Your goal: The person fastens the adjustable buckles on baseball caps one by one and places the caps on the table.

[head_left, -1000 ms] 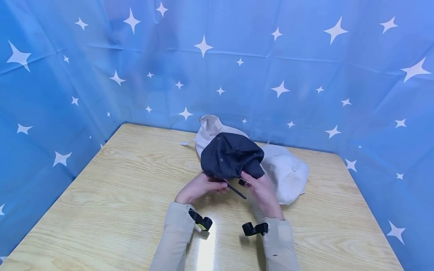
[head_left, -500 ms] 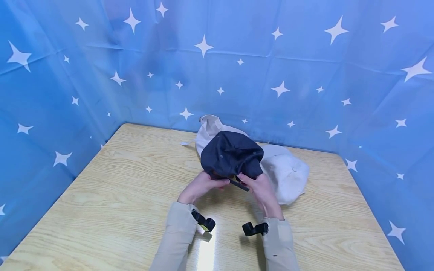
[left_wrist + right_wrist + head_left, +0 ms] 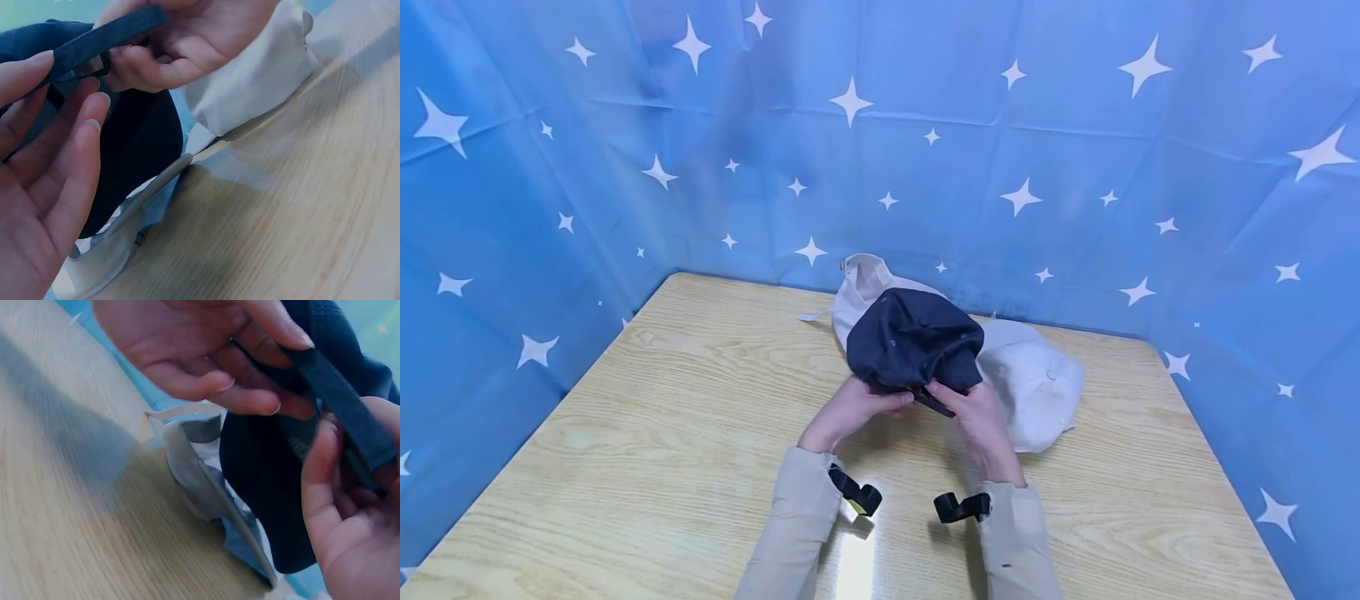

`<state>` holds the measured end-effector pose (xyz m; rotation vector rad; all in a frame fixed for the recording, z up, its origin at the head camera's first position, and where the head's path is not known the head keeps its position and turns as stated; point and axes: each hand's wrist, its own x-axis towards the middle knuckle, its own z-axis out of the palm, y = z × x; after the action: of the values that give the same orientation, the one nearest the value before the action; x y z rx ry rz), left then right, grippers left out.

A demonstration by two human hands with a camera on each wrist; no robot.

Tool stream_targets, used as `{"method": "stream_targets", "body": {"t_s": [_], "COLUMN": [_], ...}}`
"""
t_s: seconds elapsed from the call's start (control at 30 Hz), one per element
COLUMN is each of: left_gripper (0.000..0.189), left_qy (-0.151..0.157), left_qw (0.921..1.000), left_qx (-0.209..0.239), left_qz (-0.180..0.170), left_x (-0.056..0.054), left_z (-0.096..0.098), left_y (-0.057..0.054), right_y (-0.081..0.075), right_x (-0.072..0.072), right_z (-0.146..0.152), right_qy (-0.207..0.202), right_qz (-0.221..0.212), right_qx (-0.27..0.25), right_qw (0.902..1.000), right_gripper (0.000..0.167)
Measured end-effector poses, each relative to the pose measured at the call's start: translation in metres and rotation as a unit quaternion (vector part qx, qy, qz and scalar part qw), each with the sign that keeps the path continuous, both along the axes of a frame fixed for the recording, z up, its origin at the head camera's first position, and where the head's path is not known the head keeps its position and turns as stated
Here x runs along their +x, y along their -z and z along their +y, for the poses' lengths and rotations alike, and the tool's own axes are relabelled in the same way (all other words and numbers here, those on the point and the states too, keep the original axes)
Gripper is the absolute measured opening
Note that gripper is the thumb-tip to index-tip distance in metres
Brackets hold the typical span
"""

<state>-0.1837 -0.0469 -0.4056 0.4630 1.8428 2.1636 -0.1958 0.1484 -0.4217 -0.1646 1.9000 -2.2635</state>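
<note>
A dark navy baseball cap (image 3: 913, 337) is held up over the table, crown toward the far side and back strap facing me. With thumb and fingers my left hand (image 3: 850, 412) pinches the cap's strap (image 3: 103, 44); its other fingers (image 3: 81, 169) spread below. My right hand (image 3: 981, 421) grips the cap's back edge by a small metal buckle (image 3: 94, 65), the strap's loose end lying across its fingers (image 3: 322, 462). How far the strap runs through the buckle is partly hidden by the fingers. The cap's dark brim (image 3: 265, 500) hangs beneath the hands.
Behind the navy cap lies a pale cap (image 3: 857, 287) with its back opening showing. A white cap (image 3: 1037, 383) rests to the right. The wooden table (image 3: 662, 417) ends at a blue star-printed curtain (image 3: 925, 167) at the back and sides.
My left hand has shifted slightly right and up, closer to my right hand. The strap's dangling end has drawn up toward the right hand. The pale caps have stayed put.
</note>
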Motion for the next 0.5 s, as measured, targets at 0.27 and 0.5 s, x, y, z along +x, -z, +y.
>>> {"method": "stream_targets", "body": {"t_s": [0.27, 0.5], "left_gripper": [0.036, 0.028], "left_qy": [0.002, 0.003], "left_qw": [1.0, 1.0], "left_qx": [-0.001, -0.004], "left_qz": [0.002, 0.002], "left_x": [0.0012, 0.002], "left_z": [-0.0011, 0.0021], "left_y": [-0.0068, -0.0066], "right_y": [0.0002, 0.0052], "right_x": [-0.0008, -0.0014], "right_z": [-0.0037, -0.0018], "right_qy": [0.024, 0.011], "right_qz": [0.006, 0.025], "right_qx": [0.004, 0.007], "right_qw": [0.9997, 0.9996], "right_gripper": [0.048, 0.041]}}
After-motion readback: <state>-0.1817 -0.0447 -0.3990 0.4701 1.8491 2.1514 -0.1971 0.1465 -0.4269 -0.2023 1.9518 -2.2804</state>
